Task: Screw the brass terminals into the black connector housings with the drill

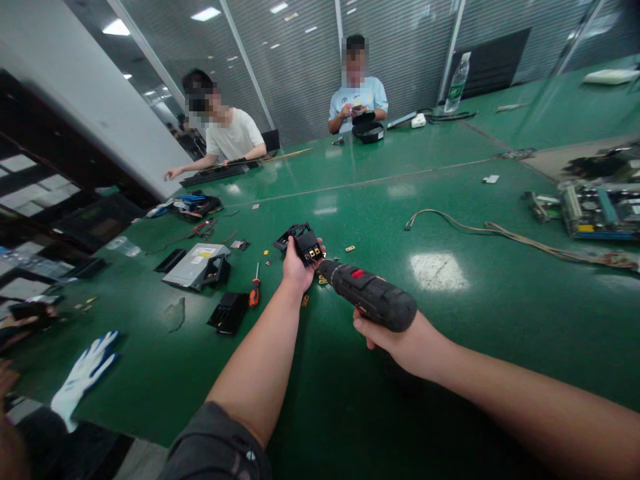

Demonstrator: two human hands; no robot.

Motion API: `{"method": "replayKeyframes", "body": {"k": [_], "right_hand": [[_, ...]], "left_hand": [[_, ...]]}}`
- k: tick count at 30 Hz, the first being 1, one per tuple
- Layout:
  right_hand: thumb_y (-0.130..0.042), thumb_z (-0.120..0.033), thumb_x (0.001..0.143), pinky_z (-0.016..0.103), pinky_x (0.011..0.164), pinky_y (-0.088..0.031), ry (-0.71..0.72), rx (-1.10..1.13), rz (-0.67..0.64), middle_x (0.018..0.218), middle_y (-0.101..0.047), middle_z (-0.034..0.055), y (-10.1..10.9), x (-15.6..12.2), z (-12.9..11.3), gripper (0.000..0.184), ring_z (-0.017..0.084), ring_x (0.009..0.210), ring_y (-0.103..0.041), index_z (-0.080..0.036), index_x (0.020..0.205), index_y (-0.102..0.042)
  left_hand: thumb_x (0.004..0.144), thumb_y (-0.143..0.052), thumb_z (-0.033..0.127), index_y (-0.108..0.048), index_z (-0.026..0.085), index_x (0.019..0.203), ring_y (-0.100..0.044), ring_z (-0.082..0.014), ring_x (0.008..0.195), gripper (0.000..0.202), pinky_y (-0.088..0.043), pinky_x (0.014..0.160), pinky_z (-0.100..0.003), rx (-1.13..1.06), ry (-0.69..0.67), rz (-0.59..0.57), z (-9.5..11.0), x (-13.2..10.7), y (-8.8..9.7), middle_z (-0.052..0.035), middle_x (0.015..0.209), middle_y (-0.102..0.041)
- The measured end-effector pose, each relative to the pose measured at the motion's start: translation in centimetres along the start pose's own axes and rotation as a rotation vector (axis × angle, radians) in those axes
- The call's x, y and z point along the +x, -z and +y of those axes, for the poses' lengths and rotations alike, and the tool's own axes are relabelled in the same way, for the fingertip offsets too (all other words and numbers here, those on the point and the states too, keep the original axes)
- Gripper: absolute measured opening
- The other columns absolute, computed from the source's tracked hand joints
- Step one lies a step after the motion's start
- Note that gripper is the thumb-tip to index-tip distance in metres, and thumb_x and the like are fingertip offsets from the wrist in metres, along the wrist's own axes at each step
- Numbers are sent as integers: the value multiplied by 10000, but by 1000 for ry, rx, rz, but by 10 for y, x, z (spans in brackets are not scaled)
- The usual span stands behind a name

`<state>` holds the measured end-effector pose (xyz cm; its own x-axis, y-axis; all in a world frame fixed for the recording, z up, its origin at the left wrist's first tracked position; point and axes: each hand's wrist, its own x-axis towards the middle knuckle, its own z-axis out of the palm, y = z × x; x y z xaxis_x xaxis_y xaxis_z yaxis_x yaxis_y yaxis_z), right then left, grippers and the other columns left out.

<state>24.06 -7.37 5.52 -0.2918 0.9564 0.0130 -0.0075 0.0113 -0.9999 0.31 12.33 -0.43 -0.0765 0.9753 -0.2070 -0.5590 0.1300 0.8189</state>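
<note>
Our left hand (299, 270) is closed around one black plastic housing (306, 245) with brass contacts. Our right hand (395, 343) grips one black cordless drill (367, 293), its nose just beside that housing. On the green workbench (450, 373), one orange-handled screwdriver (255, 287) and one silver optical drive (196, 267), its label too small to read, lie at nine o'clock, one circuit board (600, 210) at three, and one plastic water bottle (457, 83) stands at one.

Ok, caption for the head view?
Left hand holds a black plastic part beside a cordless drill gripped in the right hand, above a green workbench.
</note>
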Motion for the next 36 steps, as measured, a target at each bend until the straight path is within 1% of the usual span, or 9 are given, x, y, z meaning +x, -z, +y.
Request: {"method": "replayKeyframes", "body": {"k": [2,5,13,18,24,28,30,33,36], "right_hand": [[-807,-398,846,364,621,-644,-40,25,-10,836,-732,-35,0,0,0,409,194,585,-694,-276,1186,-615],[-824,-400,832,367,611,-645,-83,59,2,900,-764,-20,-1,0,2,462,195,592,-707,-277,1228,-622],[-819,-396,852,376,624,-654,-77,50,-7,879,-752,-27,-1,-1,3,523,199,603,-712,-263,1320,-627],[-845,-405,859,386,640,-668,-90,84,-7,1026,-792,0,0,-1,4,631,184,621,-729,-255,1427,-615],[-840,-420,816,399,693,-668,-142,114,-23,1174,-826,51,0,-2,-3,809,180,652,-751,-241,1555,-564],[-825,-432,811,405,741,-668,-176,110,-39,1137,-844,50,0,-2,-7,845,200,689,-778,-241,1584,-541],[-831,-424,803,386,703,-655,-177,118,-37,1122,-830,30,-1,-1,-6,832,189,669,-758,-257,1567,-543],[-836,-419,810,359,637,-623,-158,105,-43,980,-777,-26,-1,0,-3,785,182,626,-710,-262,1525,-554],[-831,-401,845,357,631,-614,-126,78,-55,894,-752,-48,-1,0,1,713,189,614,-695,-263,1490,-559]], "left_hand": [[1256,-395,661,-825,157,1304,-851,-237,822,664,-631,609,-304,1,-4,4,0,0,-1,-127,1067,-890],[1256,-397,658,-826,153,1314,-851,-237,813,665,-634,598,-306,-2,-3,11,1,-1,-2,-134,1064,-892],[1255,-399,660,-829,142,1332,-850,-243,825,677,-634,600,-313,-12,-1,8,0,1,0,-145,1083,-892],[1245,-428,680,-833,148,1356,-852,-246,839,678,-636,626,-314,-9,1,17,0,1,0,-157,1119,-893],[1255,-402,658,-835,145,1308,-851,-245,833,674,-636,613,-319,-10,-4,16,0,1,-1,-152,1099,-889],[1251,-414,669,-827,148,1342,-852,-242,819,671,-636,608,-310,-17,1,20,0,0,-1,-146,1078,-894],[1249,-419,676,-823,147,1355,-851,-241,807,674,-635,600,-308,-22,5,15,1,0,-1,-145,1065,-895],[1251,-416,669,-822,147,1347,-855,-239,819,669,-638,609,-308,-20,5,12,1,0,-1,-146,1085,-898],[1247,-423,676,-821,147,1366,-855,-243,827,673,-639,622,-316,-20,6,19,1,1,-1,-149,1099,-898]]}}
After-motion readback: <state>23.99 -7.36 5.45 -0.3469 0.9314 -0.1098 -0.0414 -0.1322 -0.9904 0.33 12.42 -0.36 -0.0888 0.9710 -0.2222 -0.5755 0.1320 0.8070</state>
